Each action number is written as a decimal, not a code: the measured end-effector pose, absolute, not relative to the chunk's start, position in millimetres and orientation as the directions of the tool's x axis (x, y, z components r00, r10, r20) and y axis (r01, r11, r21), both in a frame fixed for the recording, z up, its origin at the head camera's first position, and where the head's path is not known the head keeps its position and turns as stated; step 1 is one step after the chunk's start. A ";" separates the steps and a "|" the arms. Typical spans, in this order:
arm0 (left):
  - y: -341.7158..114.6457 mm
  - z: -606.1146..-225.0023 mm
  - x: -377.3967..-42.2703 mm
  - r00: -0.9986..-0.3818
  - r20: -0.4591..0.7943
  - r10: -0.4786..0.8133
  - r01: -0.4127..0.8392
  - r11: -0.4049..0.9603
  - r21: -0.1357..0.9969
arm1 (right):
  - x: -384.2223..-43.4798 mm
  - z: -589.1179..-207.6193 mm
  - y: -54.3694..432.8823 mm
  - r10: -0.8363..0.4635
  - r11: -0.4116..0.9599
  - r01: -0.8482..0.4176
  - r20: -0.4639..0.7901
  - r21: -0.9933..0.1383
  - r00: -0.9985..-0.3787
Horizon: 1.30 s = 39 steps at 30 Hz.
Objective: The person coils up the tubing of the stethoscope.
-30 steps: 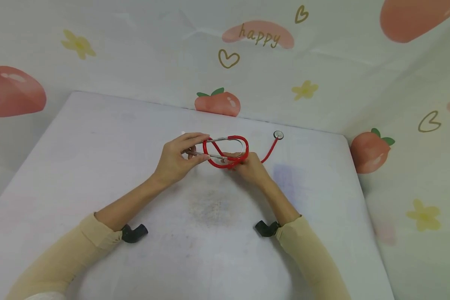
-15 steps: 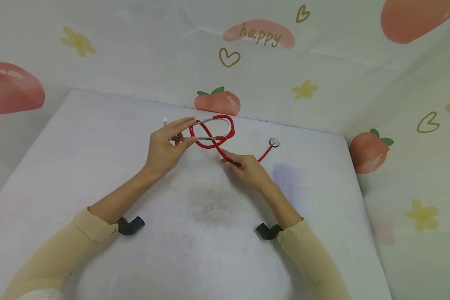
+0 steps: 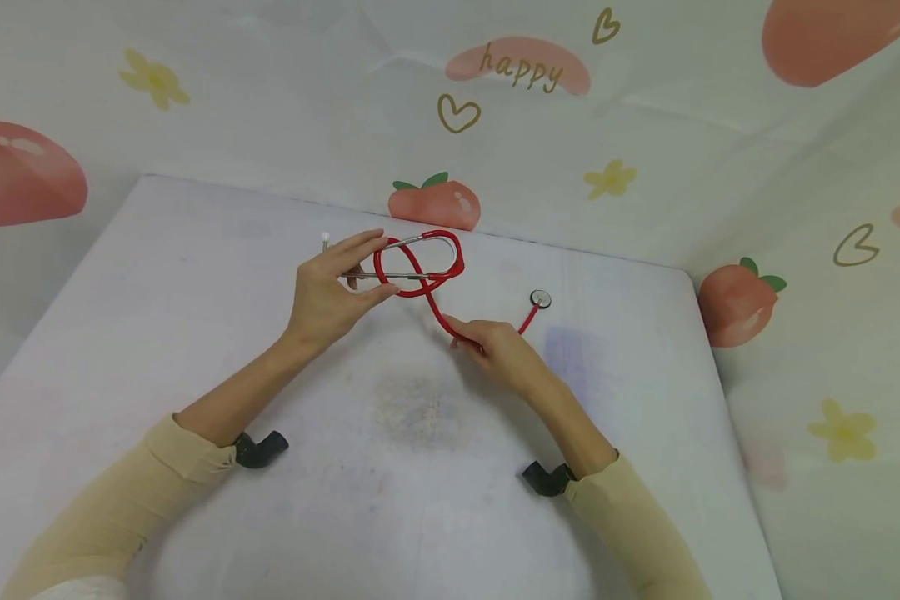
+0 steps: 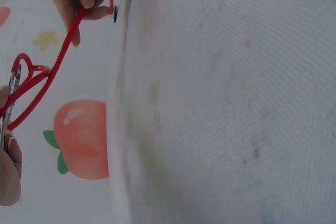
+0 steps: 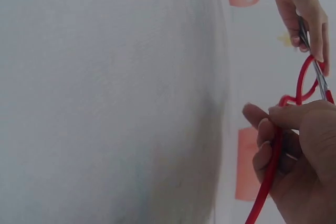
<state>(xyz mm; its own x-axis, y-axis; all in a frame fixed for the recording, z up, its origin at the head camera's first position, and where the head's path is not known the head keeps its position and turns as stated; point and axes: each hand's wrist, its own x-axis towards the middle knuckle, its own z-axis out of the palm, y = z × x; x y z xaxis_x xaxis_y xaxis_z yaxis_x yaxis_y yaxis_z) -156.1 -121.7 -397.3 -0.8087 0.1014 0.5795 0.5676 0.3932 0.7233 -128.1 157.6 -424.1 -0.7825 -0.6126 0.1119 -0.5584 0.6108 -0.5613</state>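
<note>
A stethoscope with red tubing and metal ear tubes is held between both hands above the table. My left hand grips the metal ear tubes together with a loop of the tubing wound round them; one white ear tip sticks up behind the fingers. Lower and to the right, my right hand pinches the single red tube between thumb and fingers, as the right wrist view shows up close. Past that hand the tube runs on to the round chest piece, which points up and away.
A white-covered table with a greyish stain in its middle lies under the hands. Behind it and to the right rise cloth walls printed with fruit, flowers and hearts. Black curved pieces sit at both wrists.
My left hand has moved left and away with the looped ear tubes. My right hand has slid along the tube, slightly down and right, lengthening the red stretch between the hands. The chest piece sits lower.
</note>
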 end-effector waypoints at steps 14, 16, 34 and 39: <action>-120.6 -400.2 -152.9 -0.809 0.581 0.090 0.559 0.424 0.713 | -114.2 -415.7 162.0 -0.611 0.580 -0.658 0.277 -0.480 -0.742; -119.9 -401.3 -153.3 -0.805 0.586 0.087 0.562 0.425 0.709 | -112.9 -414.2 161.4 -0.648 0.579 -0.687 0.263 -0.439 -0.715; -113.8 -413.9 -147.9 -0.786 0.602 0.142 0.592 0.454 0.667 | -105.7 -397.5 152.4 -0.728 0.465 -0.839 0.416 -0.284 -0.545; -111.9 -413.8 -145.3 -0.787 0.588 0.187 0.593 0.494 0.636 | -105.1 -394.4 151.4 -0.737 0.448 -0.849 0.422 -0.280 -0.528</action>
